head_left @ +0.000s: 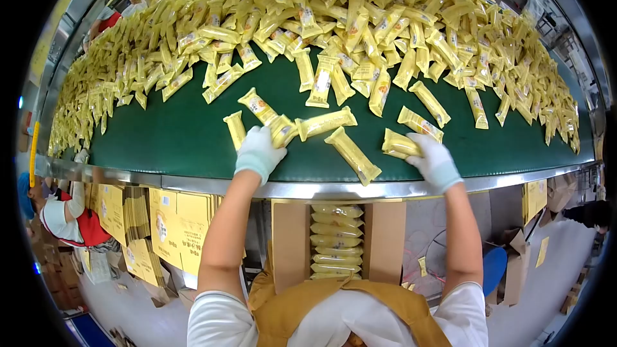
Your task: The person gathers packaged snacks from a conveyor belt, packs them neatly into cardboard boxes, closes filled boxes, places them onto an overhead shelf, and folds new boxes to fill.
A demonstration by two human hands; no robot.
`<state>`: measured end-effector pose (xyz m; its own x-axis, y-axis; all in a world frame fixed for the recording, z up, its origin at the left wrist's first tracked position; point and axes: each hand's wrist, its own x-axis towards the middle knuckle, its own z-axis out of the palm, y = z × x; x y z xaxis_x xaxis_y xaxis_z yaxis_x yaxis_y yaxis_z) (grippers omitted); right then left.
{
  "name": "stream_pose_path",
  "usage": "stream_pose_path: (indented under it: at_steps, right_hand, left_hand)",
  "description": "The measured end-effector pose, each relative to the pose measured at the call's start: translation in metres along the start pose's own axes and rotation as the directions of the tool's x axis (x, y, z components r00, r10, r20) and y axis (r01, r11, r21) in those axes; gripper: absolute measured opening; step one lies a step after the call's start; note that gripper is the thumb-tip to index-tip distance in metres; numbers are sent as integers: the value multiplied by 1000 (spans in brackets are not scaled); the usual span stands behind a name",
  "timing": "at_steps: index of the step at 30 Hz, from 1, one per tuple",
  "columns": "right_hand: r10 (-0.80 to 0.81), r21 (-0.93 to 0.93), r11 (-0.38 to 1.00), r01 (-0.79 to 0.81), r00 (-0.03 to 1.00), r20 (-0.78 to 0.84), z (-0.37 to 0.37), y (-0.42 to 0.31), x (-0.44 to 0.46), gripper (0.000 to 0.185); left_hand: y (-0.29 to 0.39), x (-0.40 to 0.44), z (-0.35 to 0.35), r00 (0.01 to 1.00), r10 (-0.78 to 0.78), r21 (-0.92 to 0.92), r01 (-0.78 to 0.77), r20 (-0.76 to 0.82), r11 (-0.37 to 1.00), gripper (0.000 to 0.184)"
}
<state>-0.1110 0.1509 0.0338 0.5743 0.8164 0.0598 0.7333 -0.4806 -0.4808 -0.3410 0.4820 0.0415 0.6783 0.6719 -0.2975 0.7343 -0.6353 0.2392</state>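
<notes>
My left hand [259, 150], in a white glove, is closed on a yellow wrapped snack packet [281, 131] near the belt's front edge. My right hand [434, 159], gloved too, grips another yellow snack packet [398, 144] by its right end. Between the hands lie two loose packets, one slanted packet [353, 155] and one nearly level packet [326, 123]. More packets touch or lie close to each hand. Below the edge, in front of my body, stands an open cardboard box [292, 244] with a column of packets inside.
A large heap of yellow packets [347, 0] covers the back of the green belt [193, 135]. A metal rail [308, 189] runs along its front. Flat cardboard cartons [173, 225] stand at left, near a co-worker in a red apron [93, 225]. Other people stand across the belt.
</notes>
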Motion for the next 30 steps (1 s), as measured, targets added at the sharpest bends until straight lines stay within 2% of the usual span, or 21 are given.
stream_pose_path:
  at_steps: [1,3,5,6,7,9,11,13,14,16,18,19,20,21,23,24,25,26,27,29,30]
  right_hand:
    - [18,-108,994,-15,999,30,13,-1,10,49]
    - [68,-163,985,-52,993,94,7,-3,12,47]
    - [135,-129,984,-127,989,62,-3,-20,15,47]
    - [169,-114,980,-163,984,47,-7,-32,18,47]
    - [153,-23,988,-152,985,80,-12,-47,22,49]
    - [114,158,978,-135,984,137,-14,-82,33,51]
    - [93,57,993,-108,969,230,12,-103,45,50]
    - [75,-152,988,-35,962,262,53,-107,48,50]
    - [50,-160,987,-6,959,278,53,-109,47,48]
    - [9,-181,982,51,949,316,49,-105,43,45]
    - [-113,-323,928,185,967,230,42,-88,37,33]
    - [-179,-396,885,244,965,194,39,-77,34,28]
    - [-174,-481,852,204,979,107,34,-65,30,23]
    - [-189,-578,798,169,982,26,27,-55,25,23]
    - [-304,-586,793,168,942,-142,27,-29,9,29]
    - [-335,-603,772,201,935,-118,29,-23,0,47]
    - [-312,-498,838,221,944,-105,28,-31,-12,69]
    - [-298,-487,848,209,948,-112,28,-39,-21,80]
    - [-285,-476,857,198,951,-119,28,-44,-27,92]
    - [-170,-470,874,127,984,-51,31,-35,-23,97]
    - [-114,-468,879,94,993,-16,30,-31,-17,99]
  left_hand:
    - [-9,-10,-3,997,-5,-18,3,-76,1000,50]
    - [-22,-27,-14,975,-20,-55,8,-220,998,47]
    - [-21,-30,-35,946,97,-233,-175,-310,957,44]
    - [-12,-26,-41,945,147,-406,-262,-293,876,43]
    - [9,-28,-54,962,179,-474,-258,-206,842,42]
    - [41,-7,-39,877,372,-301,-459,-304,836,44]
    - [81,12,-24,942,311,-32,-317,-129,948,49]
    - [91,55,22,928,363,146,-371,82,917,54]
    - [102,51,10,946,315,174,-325,83,930,56]
    - [104,44,0,937,334,191,-348,103,918,56]
    - [93,38,-1,931,356,230,-365,79,902,56]
    - [83,39,1,945,324,275,-323,43,906,55]
    - [61,45,12,927,372,292,-342,-50,893,53]
    - [46,47,19,929,354,314,-305,-110,899,56]
    - [22,38,33,894,409,330,-336,-183,882,72]
    - [20,24,37,799,533,402,-407,-279,820,81]
    - [21,12,39,677,641,477,-457,-361,751,91]
    - [27,4,41,724,620,494,-438,-301,751,103]
    - [36,0,32,821,530,426,-410,-214,807,105]
    - [57,-2,3,945,326,305,-309,-4,901,109]
    - [62,4,-6,964,255,288,-264,70,920,113]
